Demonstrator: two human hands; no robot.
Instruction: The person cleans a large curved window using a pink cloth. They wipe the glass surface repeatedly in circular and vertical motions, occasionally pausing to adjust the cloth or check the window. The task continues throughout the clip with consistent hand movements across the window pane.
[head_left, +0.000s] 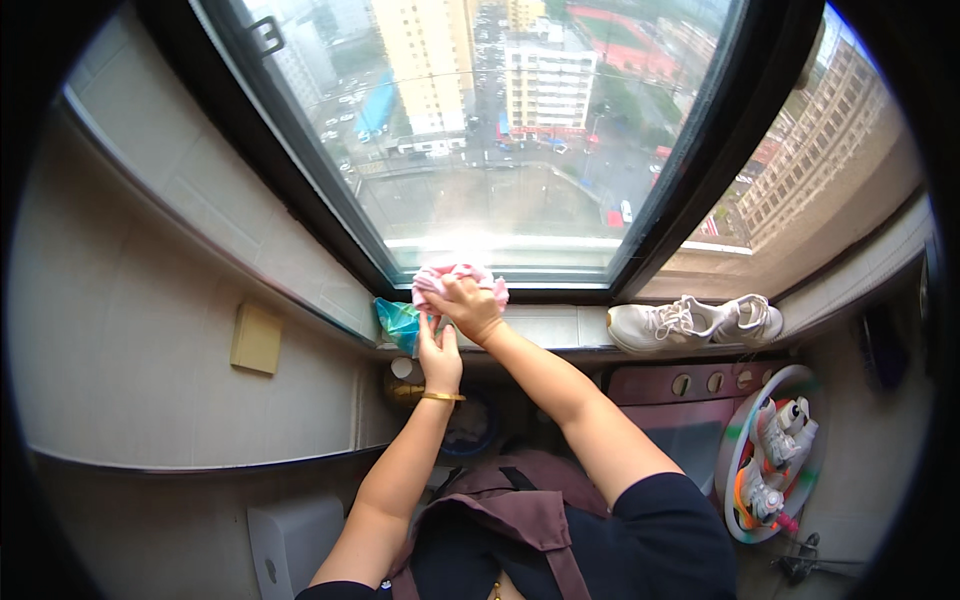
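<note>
My right hand (471, 306) is closed on a crumpled pink cloth (431, 283), which lies against the bottom of the window frame above the tiled sill. Just below it and to the left, my left hand (438, 358), with a gold bangle at the wrist, reaches up to the sill. Its fingertips meet the right edge of a shiny teal and green plastic bag (397, 321) in the sill's left corner. Whether the fingers grip that bag or only touch it is unclear. The window pane (480, 180) rises in front of me, with buildings and a street far below.
White sneakers (675, 324) stand on the sill to the right. Below them, an oval basin (724, 465) holding shoes and bottles leans by a pink appliance (637, 386). A yellow block (256, 339) is at the left on the tiled surface. A blue-rimmed tub (491, 435) sits below my arms.
</note>
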